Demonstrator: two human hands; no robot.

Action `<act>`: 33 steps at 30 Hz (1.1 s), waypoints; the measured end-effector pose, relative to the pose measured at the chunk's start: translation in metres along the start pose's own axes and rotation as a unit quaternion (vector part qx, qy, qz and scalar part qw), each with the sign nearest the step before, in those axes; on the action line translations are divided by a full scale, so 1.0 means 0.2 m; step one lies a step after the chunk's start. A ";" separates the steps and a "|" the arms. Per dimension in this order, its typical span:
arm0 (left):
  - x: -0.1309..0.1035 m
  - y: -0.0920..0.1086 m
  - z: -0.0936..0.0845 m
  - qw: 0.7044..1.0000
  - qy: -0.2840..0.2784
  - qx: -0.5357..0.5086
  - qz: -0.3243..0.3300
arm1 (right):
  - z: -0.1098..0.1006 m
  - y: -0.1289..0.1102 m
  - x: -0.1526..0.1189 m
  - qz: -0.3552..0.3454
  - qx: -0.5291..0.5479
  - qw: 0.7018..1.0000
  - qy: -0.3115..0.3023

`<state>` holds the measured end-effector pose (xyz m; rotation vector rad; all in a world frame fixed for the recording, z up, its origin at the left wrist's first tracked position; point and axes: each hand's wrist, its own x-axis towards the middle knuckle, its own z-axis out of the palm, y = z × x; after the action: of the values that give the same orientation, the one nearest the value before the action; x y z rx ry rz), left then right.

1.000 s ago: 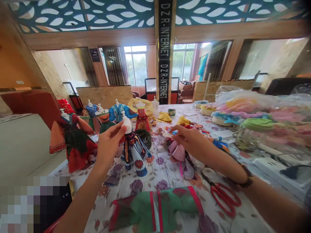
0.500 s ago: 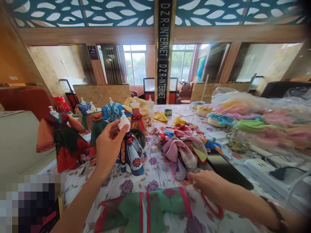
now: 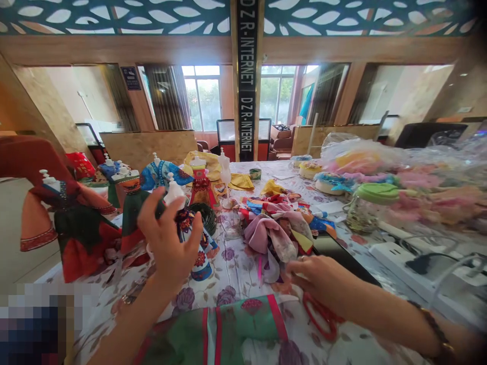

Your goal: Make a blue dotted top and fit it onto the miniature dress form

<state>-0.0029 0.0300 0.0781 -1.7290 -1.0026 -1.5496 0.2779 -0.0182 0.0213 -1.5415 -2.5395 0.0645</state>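
Observation:
My left hand has its thumb and fingers spread around a small white mannequin dressed in a blue and white patterned gown. The mannequin stands upright, partly hidden behind the hand. My right hand is curled, its fingertips close to a pile of colored doll clothes; what they hold, if anything, is hidden. Beneath it lie red-handled scissors. A green doll garment with pink trim lies flat at the table's front, between my forearms.
Several dressed mannequins stand at the left. A bare mannequin is behind the dark basket. To the right are a black phone, a green-lidded jar, a power strip and plastic-wrapped pink material.
My left fingers have let go of the mannequin's white top and spread apart. The view has shifted to the right. More of the red scissors shows under my right hand.

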 end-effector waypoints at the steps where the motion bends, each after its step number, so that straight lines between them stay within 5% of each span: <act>1: -0.01 0.02 0.02 0.999 -0.006 -0.006 0.052 | -0.04 0.03 0.01 0.002 -0.002 1.000 0.008; 4: -0.06 0.09 0.11 0.981 -0.091 -0.072 0.152 | -0.13 0.15 0.08 0.031 -0.026 0.998 0.058; 7: -0.10 0.19 0.24 0.915 -0.360 -0.142 0.115 | -0.18 0.29 0.17 0.087 -0.056 0.990 0.092; 8: -0.11 0.22 0.28 0.894 -0.406 -0.151 0.116 | -0.19 0.34 0.20 0.096 -0.056 0.990 0.087; 12: -0.18 0.31 0.45 0.851 -0.484 -0.171 0.112 | -0.17 0.44 0.31 0.111 -0.039 0.991 0.063; 17: -0.26 0.32 0.55 0.812 -0.540 -0.196 0.103 | -0.16 0.47 0.37 0.117 0.016 0.991 0.066; 25: -0.27 0.25 0.58 0.772 -0.585 -0.244 0.058 | -0.38 0.60 0.41 0.119 0.187 0.952 0.210; 33: -0.14 0.11 0.56 0.836 -0.500 -0.152 -0.165 | -0.50 0.60 0.43 0.140 0.453 0.830 0.293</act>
<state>0.0740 0.1083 0.0369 -2.8218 -1.6690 -0.9285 0.3614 0.1094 0.1146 -1.2212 -1.4195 0.6239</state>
